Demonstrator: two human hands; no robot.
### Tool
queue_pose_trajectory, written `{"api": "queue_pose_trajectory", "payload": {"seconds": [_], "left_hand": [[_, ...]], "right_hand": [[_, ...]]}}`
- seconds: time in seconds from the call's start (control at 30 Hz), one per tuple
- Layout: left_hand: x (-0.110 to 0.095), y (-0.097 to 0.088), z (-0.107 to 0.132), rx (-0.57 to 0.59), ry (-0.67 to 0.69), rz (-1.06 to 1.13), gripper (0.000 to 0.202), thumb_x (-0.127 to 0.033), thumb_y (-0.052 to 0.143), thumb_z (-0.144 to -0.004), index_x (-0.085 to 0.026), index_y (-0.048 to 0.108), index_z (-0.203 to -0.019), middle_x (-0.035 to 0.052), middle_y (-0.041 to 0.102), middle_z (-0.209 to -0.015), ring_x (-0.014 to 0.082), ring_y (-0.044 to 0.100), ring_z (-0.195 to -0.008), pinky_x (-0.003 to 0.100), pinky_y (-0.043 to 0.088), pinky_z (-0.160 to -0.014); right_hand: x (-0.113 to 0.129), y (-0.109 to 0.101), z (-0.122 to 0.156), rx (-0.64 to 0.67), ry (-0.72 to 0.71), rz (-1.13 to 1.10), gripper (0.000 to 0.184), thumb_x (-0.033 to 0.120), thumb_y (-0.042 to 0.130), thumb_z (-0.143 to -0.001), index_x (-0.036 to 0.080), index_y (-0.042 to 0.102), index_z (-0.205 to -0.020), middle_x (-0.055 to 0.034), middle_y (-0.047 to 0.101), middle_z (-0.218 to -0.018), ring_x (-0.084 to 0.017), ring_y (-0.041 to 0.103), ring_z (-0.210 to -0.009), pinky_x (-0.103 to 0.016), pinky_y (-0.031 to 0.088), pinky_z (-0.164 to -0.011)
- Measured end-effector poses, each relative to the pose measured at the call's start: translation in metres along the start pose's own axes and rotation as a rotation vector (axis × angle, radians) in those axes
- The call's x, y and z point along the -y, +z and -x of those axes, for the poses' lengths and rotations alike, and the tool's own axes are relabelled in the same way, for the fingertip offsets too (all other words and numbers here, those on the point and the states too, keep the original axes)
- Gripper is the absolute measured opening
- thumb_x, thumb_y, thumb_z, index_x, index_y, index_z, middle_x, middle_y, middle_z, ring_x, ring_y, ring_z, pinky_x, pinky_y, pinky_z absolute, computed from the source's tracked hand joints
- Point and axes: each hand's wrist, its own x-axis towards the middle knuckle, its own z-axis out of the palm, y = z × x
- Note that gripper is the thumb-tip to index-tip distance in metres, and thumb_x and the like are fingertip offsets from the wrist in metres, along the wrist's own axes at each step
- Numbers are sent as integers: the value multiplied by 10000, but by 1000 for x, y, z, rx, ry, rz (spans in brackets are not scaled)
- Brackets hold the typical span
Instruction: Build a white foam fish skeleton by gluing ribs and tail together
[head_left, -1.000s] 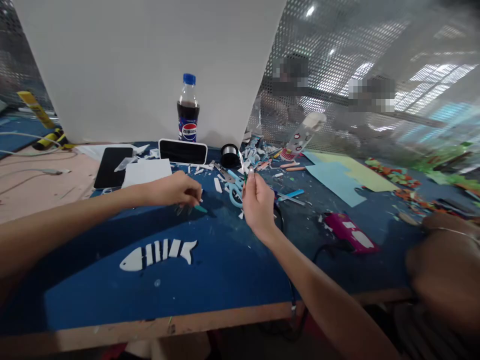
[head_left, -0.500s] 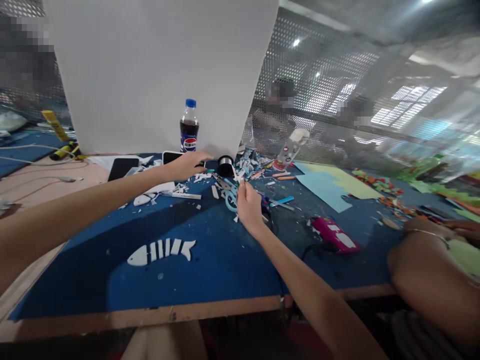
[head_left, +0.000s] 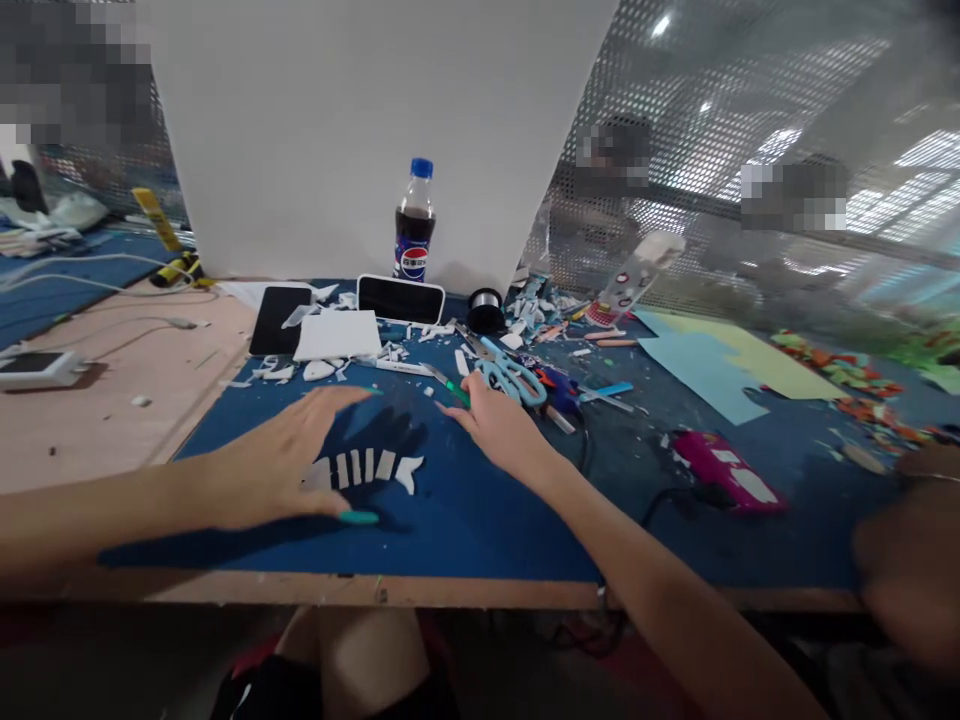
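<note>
My left hand [head_left: 281, 460] hovers open, fingers spread, just over the left part of a white fish-skeleton cut-out [head_left: 375, 468] lying on the blue mat [head_left: 480, 520]. My right hand [head_left: 496, 425] rests on the mat to the right of the fish, fingers stretched forward toward a green-tipped tool [head_left: 448, 384]. It holds nothing that I can see. Light blue scissors [head_left: 514, 375] lie just beyond the right fingers.
A cola bottle [head_left: 413, 225], two phones [head_left: 400, 299] and a white card [head_left: 337, 334] stand near the white board at the back. A wire spool [head_left: 486, 309], paper scraps, coloured sheets [head_left: 712, 365] and a pink tool [head_left: 726, 470] lie right. Another person's arm [head_left: 911, 560] is at far right.
My left hand has drawn back from near the phones to over the fish cut-out and opened. My right hand has lowered onto the mat, no longer pinching anything upright.
</note>
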Motion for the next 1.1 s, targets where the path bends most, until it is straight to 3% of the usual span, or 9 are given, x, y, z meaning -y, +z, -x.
{"api": "queue_pose_trajectory", "payload": {"seconds": [0.1, 0.23, 0.37, 0.6, 0.67, 0.73, 0.8, 0.97, 1.1], "left_hand": [[0, 15, 18, 23, -43, 23, 920, -566, 626, -754, -250, 116, -1451, 156, 314, -1473, 372, 354, -1325, 540, 355, -1056], [7, 20, 14, 33, -86, 160, 805, -486, 605, -805, -271, 151, -1433, 142, 342, -1480, 345, 382, -1324, 504, 423, -1013], [17, 15, -3, 71, -53, 267, 787, -396, 597, -831, -270, 90, -1420, 147, 424, -1434, 318, 412, -1312, 455, 472, -962], [26, 8, -20, 136, 21, 287, 741, -360, 611, -823, -266, 146, -1393, 144, 419, -1439, 300, 447, -1289, 418, 479, -946], [26, 6, -20, 167, 58, 317, 736, -354, 598, -830, -273, 133, -1396, 132, 426, -1433, 280, 430, -1305, 400, 468, -970], [26, 3, -19, 199, 90, 346, 755, -346, 600, -829, -282, 108, -1398, 127, 445, -1411, 264, 427, -1307, 384, 463, -986], [28, 2, -17, 204, 112, 361, 783, -340, 624, -808, -287, 111, -1397, 121, 476, -1375, 257, 447, -1290, 380, 451, -1009], [32, 4, -13, 76, 40, 404, 758, -358, 640, -753, -271, 211, -1371, 104, 529, -1300, 271, 470, -1259, 383, 433, -1039], [32, 5, -12, 98, -11, 407, 713, -397, 626, -764, -296, 245, -1358, 89, 527, -1293, 285, 460, -1261, 398, 450, -1023]], "right_hand": [[6, 2, 1, 0, -20, 138, 106, 226, 421, -923, 128, 446, -954, -53, 524, -730, -130, 441, -515, -252, 249, -452], [4, 3, 1, -82, -25, 216, 121, 174, 389, -922, 108, 489, -939, -166, 507, -977, -173, 519, -671, -267, 317, -503], [-5, 4, -1, -182, -25, 225, 85, 168, 448, -898, 125, 509, -939, -144, 515, -931, -220, 551, -757, -273, 368, -513], [-4, -1, 3, -391, -78, 166, 113, 225, 496, -876, 127, 497, -932, -166, 523, -952, -288, 505, -927, -408, 449, -748], [5, -6, 9, -357, -227, -23, 202, 291, 544, -856, 131, 491, -968, -141, 518, -971, -259, 491, -954, -405, 431, -835], [16, -8, 16, -201, -414, -222, 326, 303, 600, -808, 151, 465, -1062, -119, 505, -1058, -232, 468, -1022, -377, 407, -909], [26, -6, 22, -44, -492, -335, 472, 321, 655, -746, 169, 424, -1128, -108, 484, -1116, -225, 443, -1066, -359, 399, -933], [35, 3, 25, 30, -476, -326, 522, 305, 661, -707, 168, 378, -1124, -123, 461, -1108, -247, 410, -1055, -412, 372, -944], [30, 4, 22, 46, -451, -329, 472, 277, 624, -711, 190, 362, -1094, -116, 450, -1069, -253, 408, -1020, -414, 391, -889]]}}
